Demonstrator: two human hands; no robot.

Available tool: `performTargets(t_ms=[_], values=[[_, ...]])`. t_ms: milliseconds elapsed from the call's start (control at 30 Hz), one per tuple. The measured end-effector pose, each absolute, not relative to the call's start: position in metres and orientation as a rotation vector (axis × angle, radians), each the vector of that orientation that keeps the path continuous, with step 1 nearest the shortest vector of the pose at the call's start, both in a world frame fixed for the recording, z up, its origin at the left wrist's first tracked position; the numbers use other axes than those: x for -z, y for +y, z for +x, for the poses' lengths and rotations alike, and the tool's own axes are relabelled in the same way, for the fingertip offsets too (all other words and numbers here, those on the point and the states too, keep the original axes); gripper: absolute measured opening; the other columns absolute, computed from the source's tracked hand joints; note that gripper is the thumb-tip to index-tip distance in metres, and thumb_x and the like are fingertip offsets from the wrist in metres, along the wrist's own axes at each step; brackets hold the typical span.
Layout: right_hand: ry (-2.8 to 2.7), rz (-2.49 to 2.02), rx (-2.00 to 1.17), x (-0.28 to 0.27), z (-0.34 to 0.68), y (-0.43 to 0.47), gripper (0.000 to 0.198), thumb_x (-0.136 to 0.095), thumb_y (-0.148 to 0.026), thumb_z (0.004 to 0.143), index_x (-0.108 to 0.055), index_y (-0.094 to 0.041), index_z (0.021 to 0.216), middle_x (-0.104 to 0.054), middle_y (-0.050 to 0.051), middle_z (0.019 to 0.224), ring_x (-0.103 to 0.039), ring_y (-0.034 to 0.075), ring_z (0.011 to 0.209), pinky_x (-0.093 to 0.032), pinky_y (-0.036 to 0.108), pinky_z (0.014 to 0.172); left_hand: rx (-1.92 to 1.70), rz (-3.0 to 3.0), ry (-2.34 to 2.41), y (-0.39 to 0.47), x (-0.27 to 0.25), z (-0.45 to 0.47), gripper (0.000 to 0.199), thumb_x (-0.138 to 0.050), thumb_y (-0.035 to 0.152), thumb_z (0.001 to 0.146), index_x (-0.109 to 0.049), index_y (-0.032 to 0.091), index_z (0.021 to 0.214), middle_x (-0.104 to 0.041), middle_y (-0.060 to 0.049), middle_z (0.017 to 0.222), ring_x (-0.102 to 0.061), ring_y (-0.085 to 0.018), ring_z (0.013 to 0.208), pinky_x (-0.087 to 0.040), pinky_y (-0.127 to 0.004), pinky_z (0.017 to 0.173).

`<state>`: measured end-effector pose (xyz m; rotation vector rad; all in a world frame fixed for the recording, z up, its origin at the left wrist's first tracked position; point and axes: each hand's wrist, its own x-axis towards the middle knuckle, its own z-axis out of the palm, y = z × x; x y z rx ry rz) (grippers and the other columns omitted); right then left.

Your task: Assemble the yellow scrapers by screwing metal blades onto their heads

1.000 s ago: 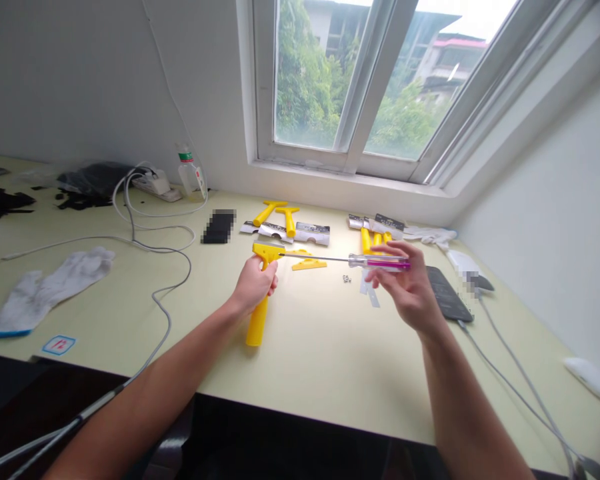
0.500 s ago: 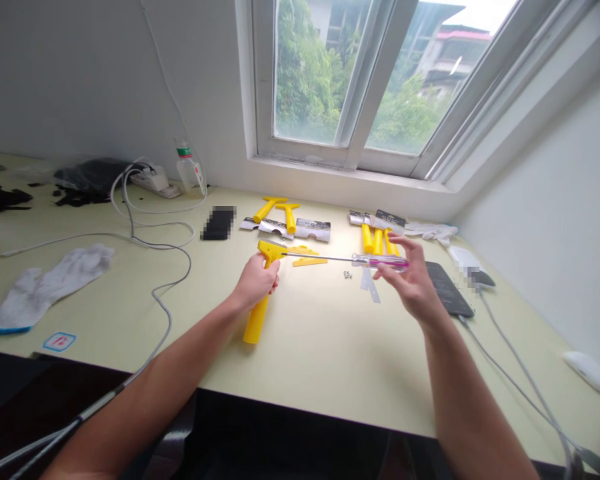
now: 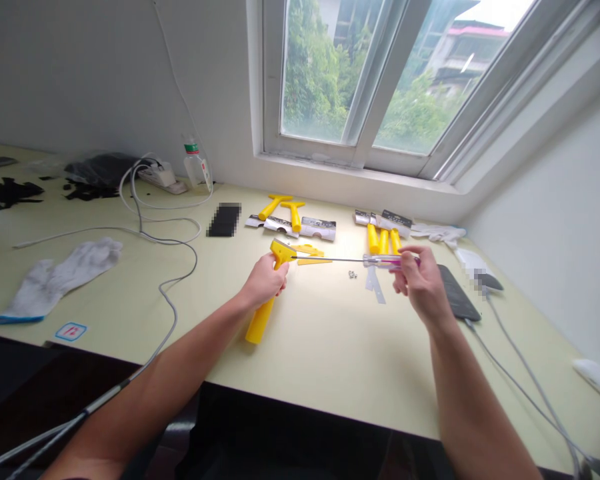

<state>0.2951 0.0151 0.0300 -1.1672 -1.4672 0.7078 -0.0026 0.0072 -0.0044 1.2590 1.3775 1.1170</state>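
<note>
My left hand (image 3: 266, 281) is wrapped round a yellow scraper (image 3: 261, 321) just below its head, the handle slanting down toward me. A screwdriver (image 3: 330, 259) with a clear and purple handle lies level, its tip against the scraper's head. The end of that handle is in the closed fingers of my right hand (image 3: 419, 280). Under the shaft are several small screws (image 3: 353, 274), thin metal blades (image 3: 376, 287) and flat yellow pieces (image 3: 313, 257). Whether the tip sits in a screw is too small to tell.
Behind lie more yellow scrapers (image 3: 294, 217) and printed cards (image 3: 319, 229), with further yellow handles (image 3: 383, 241) to the right. A black phone (image 3: 457, 293) is beside my right hand. Leftward are a white glove (image 3: 63, 277), looping cables (image 3: 175, 300) and a plastic bottle (image 3: 196, 167).
My right-hand fingers have gone from spread around the screwdriver handle to closed on its end. The scraper's head has tilted slightly. The whole view has shifted a little.
</note>
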Motion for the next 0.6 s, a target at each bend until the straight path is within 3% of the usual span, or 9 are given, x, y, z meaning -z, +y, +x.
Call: performTargets(t_ms=[100,200,233,367,500,600], values=[[-1.554,-1.092,-0.795,-0.0302,0.2943,0.0162,0.047,-0.071,-0.048,0.080,-0.047,-0.025,0.113,-0.063,0.002,0.091,-0.058,0.011,0.052,-0.054,0.029,0.052,-1.140,1.242,1.400,0.0073,0.0038,-0.0031,0.018,-0.063,0.025,0.081,-0.057,0.015,0.094,-0.052,0.003,0.049,-0.047,-0.010,0.038,-0.034,-0.017,0.034],[-1.514,-1.249,-0.665,-0.0294,0.2942,0.0172,0.036,-0.062,-0.053,0.085,-0.055,-0.019,0.095,-0.057,-0.002,0.063,-0.049,0.009,0.041,-0.047,0.024,0.042,-1.134,1.272,1.417,0.0073,0.0026,-0.0040,0.014,-0.060,0.025,0.082,-0.056,0.016,0.092,-0.052,0.003,0.050,-0.047,-0.010,0.039,-0.035,-0.017,0.034],[-1.507,-1.262,-0.663,-0.0288,0.2943,0.0176,0.036,-0.061,-0.054,0.086,-0.056,-0.019,0.095,-0.058,-0.002,0.064,-0.050,0.009,0.042,-0.048,0.024,0.042,-1.134,1.282,1.423,0.0073,0.0021,-0.0043,0.013,-0.060,0.025,0.083,-0.056,0.016,0.091,-0.052,0.003,0.050,-0.048,-0.010,0.039,-0.036,-0.017,0.034],[-1.567,-1.092,-0.840,-0.0251,0.2948,0.0193,0.059,-0.071,-0.048,0.079,-0.047,-0.026,0.127,-0.066,0.006,0.102,-0.066,0.015,0.065,-0.061,0.035,0.065,-1.148,1.267,1.439,0.0076,0.0008,-0.0053,0.014,-0.061,0.025,0.082,-0.055,0.017,0.091,-0.053,0.003,0.051,-0.049,-0.011,0.040,-0.036,-0.017,0.035],[-1.506,-1.207,-0.766,-0.0222,0.2932,0.0195,0.044,-0.065,-0.051,0.084,-0.055,-0.019,0.113,-0.066,0.003,0.081,-0.057,0.011,0.046,-0.059,0.032,0.053,-1.167,1.245,1.421,0.0086,-0.0004,-0.0059,0.012,-0.061,0.024,0.082,-0.053,0.017,0.087,-0.052,0.003,0.050,-0.048,-0.010,0.039,-0.035,-0.017,0.035],[-1.532,-1.057,-0.879,-0.0233,0.2892,0.0174,0.069,-0.075,-0.046,0.077,-0.041,-0.029,0.134,-0.065,0.006,0.107,-0.066,0.014,0.064,-0.062,0.037,0.065,-1.197,1.210,1.424,0.0092,-0.0019,-0.0066,0.014,-0.063,0.024,0.082,-0.051,0.018,0.084,-0.051,0.004,0.048,-0.046,-0.009,0.037,-0.035,-0.017,0.035]])
